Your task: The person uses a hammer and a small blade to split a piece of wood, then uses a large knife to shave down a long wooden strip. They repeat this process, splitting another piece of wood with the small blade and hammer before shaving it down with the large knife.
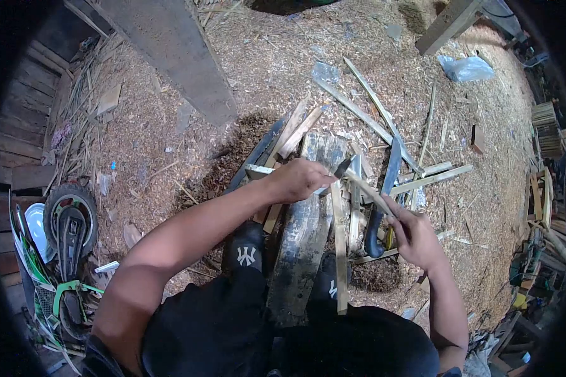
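1. Head view, closest in: the person sits low in black clothing, with a black shoe [246, 251] planted on either side of a dark, worn wooden block [302, 239] that runs away from the body.
2. The right hand [415, 235] is curled shut, pinching the near end of a thin pale strip [366, 190]. The strip slants up and left over the block, and the forearm is bent in close.
3. The left arm reaches out almost straight. The left hand [299, 179] is closed in a fist around what looks like a knife [343, 167], its dark blade touching the far end of the strip.
4. Judging by the scene, the work is well under way. Several pale slats [341, 251] already lie over and beside the block, and the one being held seems only partly shaved.
5. Just beyond the right hand, a long machete [391, 163] lies among more slats.
6. Farther out, the floor [264, 56] is thick with shavings and sawdust.
7. At the left edge is a tyre [69, 217] with green frame parts. A grey beam [170, 56] and a plastic bag [465, 68] lie far off.
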`<state>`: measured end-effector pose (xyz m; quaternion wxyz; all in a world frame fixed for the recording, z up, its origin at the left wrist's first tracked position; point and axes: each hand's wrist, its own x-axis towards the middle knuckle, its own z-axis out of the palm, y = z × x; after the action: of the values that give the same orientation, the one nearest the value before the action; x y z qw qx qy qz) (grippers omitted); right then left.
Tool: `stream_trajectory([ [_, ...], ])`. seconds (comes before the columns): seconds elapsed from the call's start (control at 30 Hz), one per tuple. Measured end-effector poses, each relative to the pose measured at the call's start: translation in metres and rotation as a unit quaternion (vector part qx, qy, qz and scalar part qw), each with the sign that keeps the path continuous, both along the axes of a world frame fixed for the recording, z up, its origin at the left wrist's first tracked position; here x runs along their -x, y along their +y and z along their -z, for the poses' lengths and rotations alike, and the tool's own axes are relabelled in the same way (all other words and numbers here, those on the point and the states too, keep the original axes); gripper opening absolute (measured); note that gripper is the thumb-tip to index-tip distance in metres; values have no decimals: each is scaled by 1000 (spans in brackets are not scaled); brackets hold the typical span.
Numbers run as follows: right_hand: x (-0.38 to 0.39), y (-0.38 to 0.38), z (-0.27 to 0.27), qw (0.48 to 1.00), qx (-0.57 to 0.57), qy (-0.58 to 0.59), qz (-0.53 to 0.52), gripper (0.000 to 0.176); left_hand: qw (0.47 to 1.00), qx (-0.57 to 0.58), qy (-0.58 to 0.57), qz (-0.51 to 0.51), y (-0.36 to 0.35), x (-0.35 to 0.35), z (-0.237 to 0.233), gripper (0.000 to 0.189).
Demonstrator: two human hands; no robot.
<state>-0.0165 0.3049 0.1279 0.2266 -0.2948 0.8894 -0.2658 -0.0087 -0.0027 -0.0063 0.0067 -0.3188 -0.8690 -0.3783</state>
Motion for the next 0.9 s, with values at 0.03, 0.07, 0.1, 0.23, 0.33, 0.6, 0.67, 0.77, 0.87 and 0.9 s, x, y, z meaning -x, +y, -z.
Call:
stream_trajectory([
  [0.03,0,0,-2,999,19,-7,30,48,1000,-22,-6,-12,0,-1,-2,25],
  [0.07,-1,0,-4,997,37,-15,62,48,999,-45,-13,-22,1,-3,-3,25],
  [0.1,-4,-2,-6,994,58,-18,86,48,999,-46,-14,-23,0,-3,-3,25],
  [0.23,-1,4,3,1000,7,-4,15,46,999,-14,-31,-11,2,0,-1,23],
  [0.33,-5,1,-3,993,69,-23,91,46,1000,-4,-15,-25,2,-3,-1,21],
  [0.6,-3,1,-6,999,-5,-25,43,48,998,-22,-57,-14,1,-4,10,20],
  [0.67,-7,4,3,992,91,-1,86,50,942,-118,-300,-94,2,-4,39,19],
  [0.77,-4,10,16,999,18,29,-15,49,1000,-4,7,-15,2,-1,7,17],
  [0.87,-9,5,4,995,47,-43,82,50,1000,-2,-10,2,0,-1,4,19],
  [0.9,-13,5,6,995,46,-46,82,50,1000,-3,-12,2,0,-2,3,19],
])
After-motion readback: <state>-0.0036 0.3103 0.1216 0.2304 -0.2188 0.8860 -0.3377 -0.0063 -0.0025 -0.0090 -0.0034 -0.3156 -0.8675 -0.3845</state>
